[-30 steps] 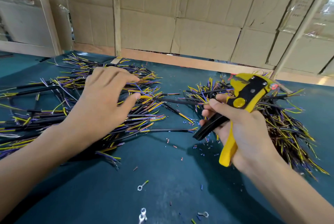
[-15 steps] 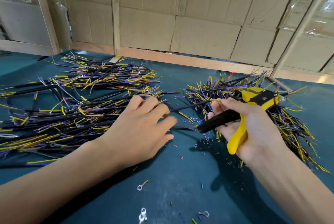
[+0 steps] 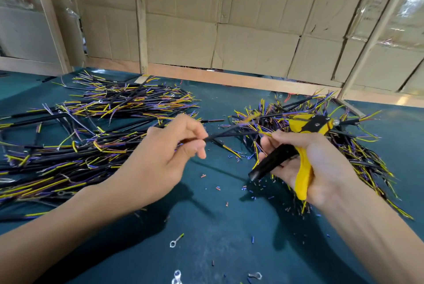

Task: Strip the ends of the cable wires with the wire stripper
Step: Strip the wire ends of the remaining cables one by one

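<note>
From the head camera, the left hand (image 3: pixel 158 159) is pinching a black cable (image 3: pixel 231 135) between thumb and fingers, lifting it above the green table (image 3: pixel 206 226) between two heaps. The right hand (image 3: pixel 321 164) is gripping a yellow wire stripper (image 3: pixel 302 146) by its handles, near the right pile of cables (image 3: pixel 358 146); the left pile (image 3: pixel 91 127) is lying farther left

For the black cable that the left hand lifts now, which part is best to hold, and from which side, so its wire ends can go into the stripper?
Judging from its pose, grip the black cable on its sheath, short of the coloured wire ends, coming from its left side. The left hand already pinches it there. That leaves the ends free, pointing right toward the wire stripper in the right hand.
</note>
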`<state>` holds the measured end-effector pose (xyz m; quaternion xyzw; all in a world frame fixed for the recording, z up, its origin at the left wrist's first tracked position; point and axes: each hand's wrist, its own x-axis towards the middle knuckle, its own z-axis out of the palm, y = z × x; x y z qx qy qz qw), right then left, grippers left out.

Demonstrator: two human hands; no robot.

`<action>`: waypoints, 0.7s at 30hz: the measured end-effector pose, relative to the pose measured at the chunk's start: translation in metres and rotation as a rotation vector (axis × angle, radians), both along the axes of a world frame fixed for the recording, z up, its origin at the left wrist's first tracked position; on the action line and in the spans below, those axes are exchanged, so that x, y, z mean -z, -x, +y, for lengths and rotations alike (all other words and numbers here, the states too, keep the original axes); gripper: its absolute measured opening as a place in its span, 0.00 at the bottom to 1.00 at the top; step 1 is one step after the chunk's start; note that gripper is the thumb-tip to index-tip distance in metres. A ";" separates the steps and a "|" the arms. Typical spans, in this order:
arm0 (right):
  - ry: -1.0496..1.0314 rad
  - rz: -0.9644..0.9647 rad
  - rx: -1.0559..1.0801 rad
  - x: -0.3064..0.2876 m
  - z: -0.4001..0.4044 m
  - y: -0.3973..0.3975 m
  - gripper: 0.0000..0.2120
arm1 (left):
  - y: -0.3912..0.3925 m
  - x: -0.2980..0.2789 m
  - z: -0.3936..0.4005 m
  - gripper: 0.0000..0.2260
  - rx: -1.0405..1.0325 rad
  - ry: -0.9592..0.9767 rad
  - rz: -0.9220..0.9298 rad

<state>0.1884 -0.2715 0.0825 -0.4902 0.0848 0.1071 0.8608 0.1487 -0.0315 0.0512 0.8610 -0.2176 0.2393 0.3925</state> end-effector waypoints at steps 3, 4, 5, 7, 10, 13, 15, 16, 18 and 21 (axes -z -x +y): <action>-0.005 -0.007 -0.056 -0.003 0.002 0.002 0.02 | 0.003 -0.006 0.002 0.11 0.038 0.164 -0.025; -0.004 -0.038 -0.086 -0.004 0.004 0.004 0.02 | 0.003 -0.007 0.001 0.11 0.037 0.179 -0.044; -0.004 -0.081 -0.122 -0.006 0.006 0.006 0.04 | 0.004 -0.008 -0.001 0.10 0.043 0.194 -0.051; -0.028 -0.182 -0.195 -0.008 0.011 0.013 0.08 | 0.004 -0.010 -0.008 0.08 0.039 0.159 -0.071; -0.047 -0.351 -0.301 -0.007 0.019 0.024 0.12 | 0.004 -0.013 -0.020 0.11 0.041 -0.010 -0.214; 0.024 -0.484 -0.326 -0.006 0.027 0.030 0.15 | 0.010 -0.012 -0.020 0.06 0.136 0.129 -0.188; 0.046 -0.525 -0.321 -0.004 0.029 0.031 0.17 | 0.012 -0.010 -0.017 0.06 0.192 0.230 -0.112; 0.049 -0.531 -0.313 -0.003 0.029 0.032 0.17 | 0.014 -0.011 -0.016 0.08 0.220 0.261 -0.095; 0.056 -0.540 -0.274 0.000 0.029 0.032 0.16 | 0.014 -0.013 -0.016 0.08 0.277 0.333 -0.032; 0.096 -0.532 -0.205 0.002 0.029 0.031 0.15 | 0.009 -0.012 -0.013 0.09 0.200 0.365 0.098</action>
